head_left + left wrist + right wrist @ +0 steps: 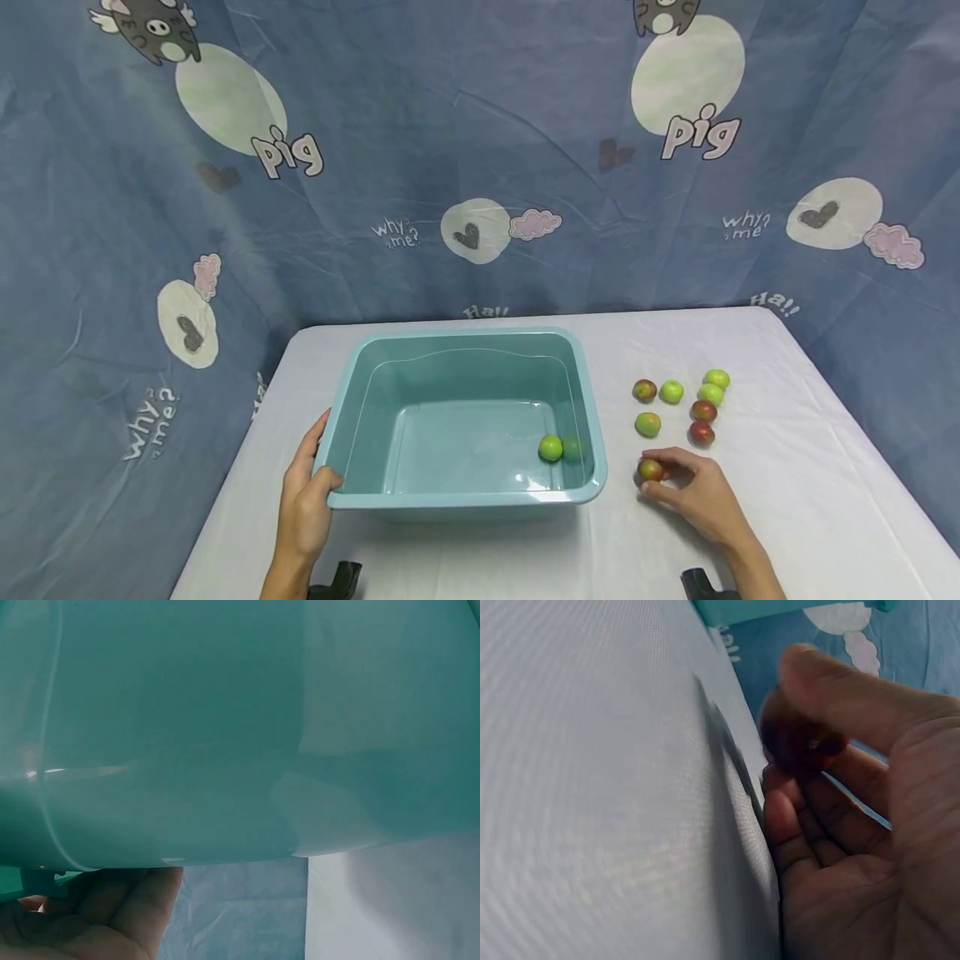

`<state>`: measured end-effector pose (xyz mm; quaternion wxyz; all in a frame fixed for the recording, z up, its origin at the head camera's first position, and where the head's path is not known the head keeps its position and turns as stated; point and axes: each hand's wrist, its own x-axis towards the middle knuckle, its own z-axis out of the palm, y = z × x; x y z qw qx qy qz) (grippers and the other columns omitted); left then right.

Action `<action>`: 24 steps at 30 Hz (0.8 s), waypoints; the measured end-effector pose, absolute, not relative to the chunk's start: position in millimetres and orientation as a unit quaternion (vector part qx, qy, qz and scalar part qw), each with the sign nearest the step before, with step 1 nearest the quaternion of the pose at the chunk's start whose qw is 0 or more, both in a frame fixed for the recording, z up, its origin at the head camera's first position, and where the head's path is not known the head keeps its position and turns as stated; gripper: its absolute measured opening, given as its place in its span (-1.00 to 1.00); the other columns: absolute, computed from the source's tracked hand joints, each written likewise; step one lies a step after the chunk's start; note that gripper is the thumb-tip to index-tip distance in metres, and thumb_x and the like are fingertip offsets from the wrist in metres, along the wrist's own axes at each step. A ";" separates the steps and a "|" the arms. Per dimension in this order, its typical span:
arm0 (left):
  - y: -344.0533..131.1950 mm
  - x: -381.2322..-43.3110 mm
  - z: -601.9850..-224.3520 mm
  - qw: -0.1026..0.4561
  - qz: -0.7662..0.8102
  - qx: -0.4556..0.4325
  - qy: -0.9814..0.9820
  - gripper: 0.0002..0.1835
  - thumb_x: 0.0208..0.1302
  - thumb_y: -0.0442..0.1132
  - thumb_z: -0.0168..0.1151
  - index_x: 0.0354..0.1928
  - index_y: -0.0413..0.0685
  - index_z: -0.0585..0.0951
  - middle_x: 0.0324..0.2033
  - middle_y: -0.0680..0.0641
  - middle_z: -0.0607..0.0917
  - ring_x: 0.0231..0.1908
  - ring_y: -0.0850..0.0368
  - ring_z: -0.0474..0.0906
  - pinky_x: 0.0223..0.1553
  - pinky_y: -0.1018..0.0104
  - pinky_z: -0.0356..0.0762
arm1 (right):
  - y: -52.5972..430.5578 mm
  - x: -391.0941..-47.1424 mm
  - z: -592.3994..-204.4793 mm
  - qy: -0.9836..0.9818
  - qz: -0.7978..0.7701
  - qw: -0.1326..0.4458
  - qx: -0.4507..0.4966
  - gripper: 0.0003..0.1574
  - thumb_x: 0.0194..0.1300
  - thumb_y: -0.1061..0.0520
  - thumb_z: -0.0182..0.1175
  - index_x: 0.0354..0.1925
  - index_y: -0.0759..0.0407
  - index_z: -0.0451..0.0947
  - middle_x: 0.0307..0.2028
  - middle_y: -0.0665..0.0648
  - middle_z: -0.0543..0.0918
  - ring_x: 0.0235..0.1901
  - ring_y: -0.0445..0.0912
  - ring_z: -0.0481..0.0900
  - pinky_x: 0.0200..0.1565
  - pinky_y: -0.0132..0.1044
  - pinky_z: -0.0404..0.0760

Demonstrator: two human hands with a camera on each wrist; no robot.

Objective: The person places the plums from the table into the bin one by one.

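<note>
My left hand (303, 500) grips the left rim of a teal plastic tub (465, 501), thumb over the edge and fingers outside. In the left wrist view the fingers (142, 911) curl under the rim beside the tub's wall (187, 735). A small round green fruit (551, 448) lies inside the tub, near its right side. Right of the tub, my right hand (701, 492) pinches a small red-and-green fruit (650, 471) between thumb and fingers. The right wrist view shows that fruit (795, 739) as dark red, close to the white cloth.
Several more small fruits lie on the white-covered table (810, 467) beyond my right hand, among them a green one (672, 392), a reddish one (644, 390) and a dark red one (701, 433). A blue printed curtain (375, 167) surrounds the table's back and sides.
</note>
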<state>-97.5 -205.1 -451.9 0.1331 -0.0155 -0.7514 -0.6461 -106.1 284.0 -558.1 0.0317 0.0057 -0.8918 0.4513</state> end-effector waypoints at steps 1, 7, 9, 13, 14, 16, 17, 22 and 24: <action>-205.1 -97.6 -452.3 0.135 -0.648 -0.018 -0.750 -0.08 -0.02 -0.57 -0.22 0.56 -0.16 0.21 0.43 -0.22 0.27 0.34 -0.23 0.23 0.06 0.42 0.32 | 284.5 -105.6 -557.5 -0.885 0.464 0.032 0.008 -0.43 0.01 0.06 0.59 0.04 0.08 0.72 -0.11 -0.05 0.75 -0.10 -0.21 0.62 0.03 -0.25 0.55; -205.2 -97.7 -453.2 0.133 -0.650 -0.020 -0.748 -0.08 -0.01 -0.57 -0.23 0.56 -0.15 0.21 0.44 -0.22 0.27 0.34 -0.22 0.23 0.05 0.43 0.33 | 283.8 -103.4 -550.7 -0.858 0.513 0.039 0.011 -0.44 0.08 0.09 0.56 0.07 0.17 0.70 -0.03 0.07 0.75 -0.03 -0.30 0.58 0.05 -0.46 0.48; -205.5 -97.5 -453.2 0.132 -0.651 -0.019 -0.748 -0.08 0.00 -0.57 -0.23 0.56 -0.13 0.21 0.44 -0.21 0.27 0.33 -0.19 0.24 0.05 0.41 0.33 | 282.7 -103.4 -548.0 -0.849 0.527 0.044 0.010 -0.45 0.09 0.12 0.55 0.07 0.21 0.69 -0.01 0.11 0.74 -0.01 -0.34 0.57 0.08 -0.52 0.44; -205.7 -97.8 -453.1 0.131 -0.649 -0.018 -0.749 -0.08 0.01 -0.57 -0.24 0.56 -0.12 0.21 0.43 -0.19 0.27 0.32 -0.17 0.25 0.06 0.35 0.32 | 280.8 -104.5 -542.8 -0.825 0.560 0.065 0.022 -0.47 0.09 0.25 0.53 0.06 0.33 0.67 0.00 0.18 0.72 0.02 -0.38 0.57 0.10 -0.56 0.41; -205.8 -97.8 -453.3 0.131 -0.649 -0.018 -0.749 -0.08 0.01 -0.57 -0.24 0.56 -0.12 0.21 0.43 -0.19 0.27 0.32 -0.18 0.25 0.06 0.34 0.31 | 280.1 -104.6 -541.3 -0.819 0.568 0.072 0.026 -0.47 0.09 0.28 0.52 0.05 0.35 0.66 0.00 0.19 0.72 0.02 -0.37 0.58 0.10 -0.55 0.42; -205.9 -97.8 -453.5 0.131 -0.647 -0.019 -0.750 -0.08 0.01 -0.57 -0.23 0.56 -0.12 0.21 0.43 -0.19 0.27 0.32 -0.20 0.24 0.07 0.32 0.30 | 278.9 -104.8 -538.4 -0.809 0.581 0.084 0.033 -0.47 0.09 0.33 0.51 0.05 0.40 0.64 -0.01 0.18 0.72 0.02 -0.35 0.59 0.10 -0.52 0.43; -206.0 -97.8 -453.6 0.131 -0.647 -0.020 -0.751 -0.08 0.01 -0.57 -0.23 0.56 -0.12 0.21 0.43 -0.19 0.27 0.33 -0.20 0.24 0.07 0.33 0.31 | 278.2 -104.7 -537.0 -0.805 0.586 0.089 0.034 -0.48 0.09 0.35 0.50 0.05 0.41 0.64 -0.02 0.17 0.72 0.02 -0.34 0.60 0.11 -0.52 0.43; -206.7 -97.1 -453.8 0.127 -0.649 -0.020 -0.750 -0.08 0.01 -0.57 -0.24 0.57 -0.13 0.20 0.42 -0.21 0.27 0.32 -0.20 0.24 0.05 0.39 0.32 | 275.1 -104.1 -530.0 -0.798 0.593 0.098 0.040 -0.50 0.10 0.38 0.48 0.04 0.43 0.63 -0.03 0.14 0.71 0.03 -0.32 0.60 0.12 -0.50 0.44; -207.1 -96.9 -453.8 0.127 -0.648 -0.022 -0.750 -0.09 0.02 -0.57 -0.24 0.57 -0.14 0.19 0.42 -0.22 0.26 0.33 -0.21 0.23 0.05 0.43 0.33 | 274.4 -104.0 -527.2 -0.799 0.591 0.100 0.042 -0.50 0.10 0.37 0.48 0.04 0.43 0.63 -0.03 0.15 0.71 0.04 -0.33 0.60 0.12 -0.50 0.43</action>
